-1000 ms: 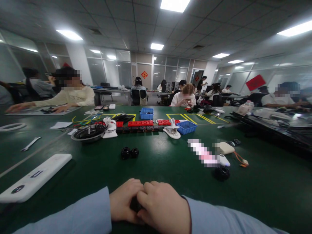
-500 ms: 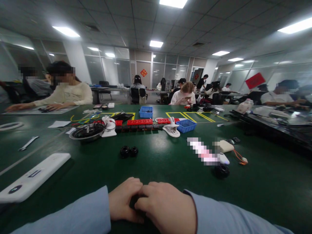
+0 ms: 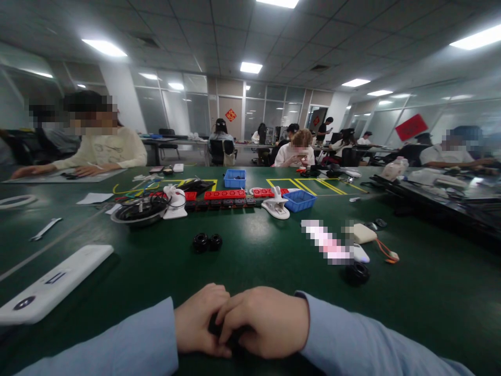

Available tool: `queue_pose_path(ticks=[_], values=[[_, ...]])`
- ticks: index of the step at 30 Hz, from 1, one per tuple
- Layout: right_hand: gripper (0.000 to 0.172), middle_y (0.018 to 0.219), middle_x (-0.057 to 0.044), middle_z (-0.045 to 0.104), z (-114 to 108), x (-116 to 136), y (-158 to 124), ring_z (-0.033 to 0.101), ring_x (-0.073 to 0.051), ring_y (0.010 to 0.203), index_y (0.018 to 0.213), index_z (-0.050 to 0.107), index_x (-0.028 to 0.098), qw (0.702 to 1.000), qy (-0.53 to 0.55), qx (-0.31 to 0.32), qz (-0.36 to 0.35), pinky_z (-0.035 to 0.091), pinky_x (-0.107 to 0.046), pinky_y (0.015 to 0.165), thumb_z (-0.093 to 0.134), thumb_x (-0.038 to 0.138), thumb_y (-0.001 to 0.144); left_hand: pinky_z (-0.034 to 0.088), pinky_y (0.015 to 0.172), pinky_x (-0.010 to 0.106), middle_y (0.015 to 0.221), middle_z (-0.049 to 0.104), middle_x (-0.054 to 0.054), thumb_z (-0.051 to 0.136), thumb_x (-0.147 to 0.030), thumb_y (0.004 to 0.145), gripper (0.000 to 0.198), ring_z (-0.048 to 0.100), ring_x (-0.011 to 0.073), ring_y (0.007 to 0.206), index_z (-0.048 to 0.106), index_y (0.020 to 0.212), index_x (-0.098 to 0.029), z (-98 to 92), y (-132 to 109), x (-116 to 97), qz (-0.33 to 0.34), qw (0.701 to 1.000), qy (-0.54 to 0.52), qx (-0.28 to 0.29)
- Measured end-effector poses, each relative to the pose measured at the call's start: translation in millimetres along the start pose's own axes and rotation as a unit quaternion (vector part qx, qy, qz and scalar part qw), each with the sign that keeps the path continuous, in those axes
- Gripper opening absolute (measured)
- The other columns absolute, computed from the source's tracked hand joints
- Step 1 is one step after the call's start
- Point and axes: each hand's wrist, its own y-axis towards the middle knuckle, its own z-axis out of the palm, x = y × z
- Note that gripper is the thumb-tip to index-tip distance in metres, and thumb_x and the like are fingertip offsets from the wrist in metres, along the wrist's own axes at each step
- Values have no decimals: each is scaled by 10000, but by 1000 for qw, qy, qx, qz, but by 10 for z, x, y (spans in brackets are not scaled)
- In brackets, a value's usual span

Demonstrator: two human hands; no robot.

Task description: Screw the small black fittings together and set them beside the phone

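My left hand (image 3: 201, 319) and my right hand (image 3: 268, 321) meet at the near edge of the view, both closed around a black object (image 3: 214, 325). Fingers cover most of it, so its kind cannot be made out. The right fingers curl over it from the right, while the left thumb and fingers grip it from the other side. Beyond the hands, two black ring-shaped parts like small tyres (image 3: 201, 243) lie side by side on the green table (image 3: 258, 263). Another similar black ring part (image 3: 357, 273) rests farther right.
A long white device (image 3: 58, 284) and a wrench (image 3: 46, 228) lie left. Across the middle are a wheel hub (image 3: 136, 211), red blocks (image 3: 224, 194), a white clip stand (image 3: 276, 206) and a blue bin (image 3: 300, 200). A cream box (image 3: 362, 233) lies right; people sit around.
My right hand has turned, its fingers now curling down and showing more of the black object. My left hand stays almost where it was.
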Motion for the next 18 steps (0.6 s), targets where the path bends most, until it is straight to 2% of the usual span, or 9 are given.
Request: queue_pose_path(ticks=[6,12,18], values=[[192,1138,18,630,26,-45,35,564,-100,1056,864,696,154,1000,4,21,5,402,-143,870,568,61,755,307,616,279,656,524,-21,599,-696,578,525,475,152,662,553,676,-183,51,10,51,13,1000,0,-26],[229,1159,47,620,35,-47,49,576,-92,1040,912,700,180,999,-1,29,25,401,-124,864,576,67,756,310,613,271,665,527,-26,630,-655,588,487,481,146,667,550,678,-183,39,9,48,20,999,1,-26],[229,1233,20,574,-14,8,20,550,-106,1092,906,698,158,999,-21,38,18,401,-137,877,546,51,773,306,610,268,655,510,-33,700,-535,549,411,489,145,672,531,645,-173,21,17,40,6,1000,7,-21]])
